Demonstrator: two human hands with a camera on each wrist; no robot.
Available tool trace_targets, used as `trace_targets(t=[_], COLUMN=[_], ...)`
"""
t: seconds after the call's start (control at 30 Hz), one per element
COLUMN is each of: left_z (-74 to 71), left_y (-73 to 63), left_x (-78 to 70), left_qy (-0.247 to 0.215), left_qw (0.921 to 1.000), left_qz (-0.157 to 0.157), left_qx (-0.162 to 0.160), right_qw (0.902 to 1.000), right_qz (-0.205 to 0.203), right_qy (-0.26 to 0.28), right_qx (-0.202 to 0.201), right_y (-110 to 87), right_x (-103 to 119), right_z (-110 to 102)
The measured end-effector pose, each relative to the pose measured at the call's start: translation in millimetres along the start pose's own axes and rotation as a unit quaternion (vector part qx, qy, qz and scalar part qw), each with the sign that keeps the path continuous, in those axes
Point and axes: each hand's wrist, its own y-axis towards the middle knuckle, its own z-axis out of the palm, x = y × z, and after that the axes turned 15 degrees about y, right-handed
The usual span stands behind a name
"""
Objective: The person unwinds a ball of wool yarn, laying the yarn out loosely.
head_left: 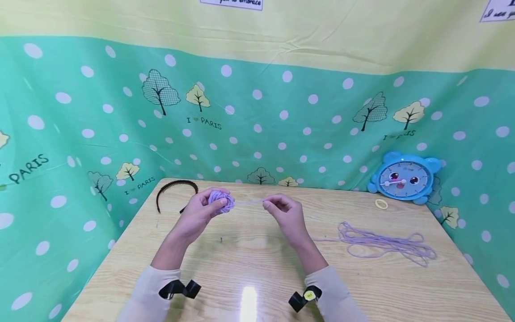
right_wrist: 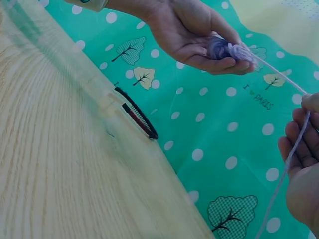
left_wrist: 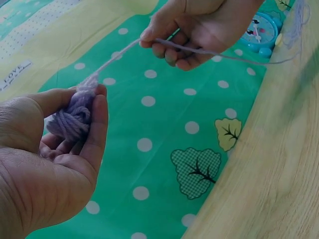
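A small ball of lilac yarn [head_left: 221,201] is held above the table by my left hand [head_left: 198,213], its fingers and thumb round the wound strands. From the ball a single strand [left_wrist: 117,59] runs taut to my right hand [head_left: 286,216], which pinches it between thumb and fingertips. Beyond that pinch the strand hangs past the right palm, as the right wrist view shows. It leads to a loose, looped heap of the same yarn [head_left: 386,243] on the right of the table. Some of the ball is hidden behind the left fingers and thumb.
A dark toothed headband [head_left: 177,182] lies at the table's back left. A blue animal-shaped clock [head_left: 405,177] leans against the patterned green cloth [head_left: 257,129] at the back right. In front of the clock is a small cream ring [head_left: 381,204]. The wooden table [head_left: 225,277] bears it all.
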Motion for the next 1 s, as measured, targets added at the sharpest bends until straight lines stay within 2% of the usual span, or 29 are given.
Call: trace_targets(t=[0.5, 1.0], left_z=[-7.4, -8.8], left_y=[-2.0, -3.2], left_x=[-2.7, -2.3], left_qy=[-0.013, -0.016], left_qw=[0.9997, 0.9997], left_qz=[0.0, 0.004], left_qx=[-0.021, -0.015], right_qw=[0.9984, 0.9955], right_qz=[-0.006, -0.006], right_qy=[-0.018, -0.034], right_qx=[-0.054, -0.088], right_y=[-2.6, -3.7], right_x=[27, 40], right_z=[-37, -66])
